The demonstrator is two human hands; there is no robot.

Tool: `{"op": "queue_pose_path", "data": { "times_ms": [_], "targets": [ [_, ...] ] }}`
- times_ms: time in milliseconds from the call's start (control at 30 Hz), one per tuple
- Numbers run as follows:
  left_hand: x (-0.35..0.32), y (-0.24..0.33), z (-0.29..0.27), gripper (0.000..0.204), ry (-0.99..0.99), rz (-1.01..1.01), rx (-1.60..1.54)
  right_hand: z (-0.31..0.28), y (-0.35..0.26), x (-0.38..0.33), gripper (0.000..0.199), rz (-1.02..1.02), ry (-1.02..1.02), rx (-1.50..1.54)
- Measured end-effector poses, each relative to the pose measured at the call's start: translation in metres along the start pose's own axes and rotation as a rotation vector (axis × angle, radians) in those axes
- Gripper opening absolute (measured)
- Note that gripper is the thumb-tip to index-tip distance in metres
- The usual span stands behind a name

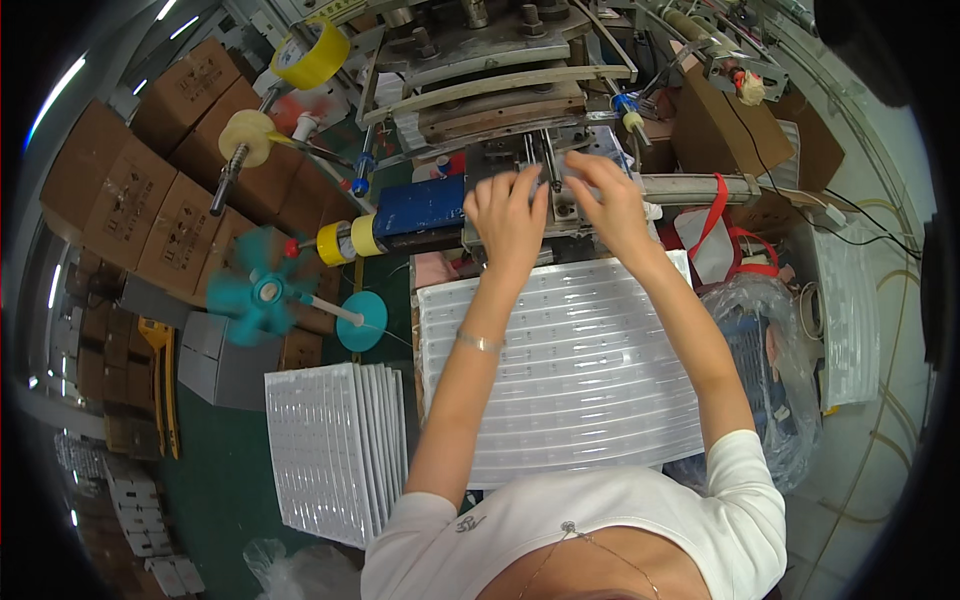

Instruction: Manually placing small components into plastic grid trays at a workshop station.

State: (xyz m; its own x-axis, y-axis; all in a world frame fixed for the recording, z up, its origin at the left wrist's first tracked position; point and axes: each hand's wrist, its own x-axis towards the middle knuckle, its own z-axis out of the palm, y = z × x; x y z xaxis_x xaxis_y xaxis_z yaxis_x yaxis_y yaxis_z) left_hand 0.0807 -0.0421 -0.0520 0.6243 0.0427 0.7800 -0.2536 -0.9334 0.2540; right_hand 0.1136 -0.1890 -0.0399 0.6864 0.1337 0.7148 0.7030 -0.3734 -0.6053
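Both my hands are over the metal bed of a press-like machine. My left hand is back-up with loosely bent fingers, slightly blurred; its fingertips lie near a slim metal rod, and anything under them is hidden. Just right of the rod, my right hand has its thumb and fingers apart, with nothing visible between them. Below my wrists lies a wide stack of white, glossy ribbed sheets, dotted in rows. My forearms pass over it.
Above my hands hangs the machine's heavy metal upper plate. Yellow tape rolls and a blue block sit left. A teal fan, more white sheets and cartons stand further left. A plastic bag is right.
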Motion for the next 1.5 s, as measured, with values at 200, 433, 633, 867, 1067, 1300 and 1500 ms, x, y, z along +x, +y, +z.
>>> {"op": "queue_pose_path", "data": {
  "times_ms": [200, 433, 633, 867, 1067, 1300, 1500],
  "targets": [
    [-0.067, 0.014, -0.022, 0.032, -0.203, -0.434, -0.513, 0.035, 0.016, 0.022, 0.023, -0.227, -0.072, -0.422],
    [-0.102, 0.058, -0.014, 0.028, -0.390, -0.249, -0.530, -0.005, 0.025, 0.004, 0.039, -0.040, -0.112, -0.185],
    [-0.128, 0.137, 0.004, 0.019, -0.665, 0.198, -0.451, -0.117, 0.033, -0.044, 0.031, 0.328, -0.082, -0.062],
    [-0.159, 0.154, 0.038, 0.014, -0.681, 0.441, -0.219, -0.152, 0.038, -0.100, 0.027, 0.539, -0.216, -0.060],
    [-0.162, 0.152, 0.029, 0.010, -0.685, 0.335, -0.153, -0.136, 0.039, -0.119, 0.023, 0.465, -0.229, 0.038],
    [-0.162, 0.114, -0.017, 0.017, -0.626, 0.132, -0.319, -0.064, -0.001, -0.100, 0.022, 0.275, -0.277, 0.025],
    [-0.145, -0.014, -0.141, 0.022, -0.422, -0.524, -0.480, 0.033, -0.058, -0.122, 0.022, 0.114, -0.578, 0.159]
  ]
}}
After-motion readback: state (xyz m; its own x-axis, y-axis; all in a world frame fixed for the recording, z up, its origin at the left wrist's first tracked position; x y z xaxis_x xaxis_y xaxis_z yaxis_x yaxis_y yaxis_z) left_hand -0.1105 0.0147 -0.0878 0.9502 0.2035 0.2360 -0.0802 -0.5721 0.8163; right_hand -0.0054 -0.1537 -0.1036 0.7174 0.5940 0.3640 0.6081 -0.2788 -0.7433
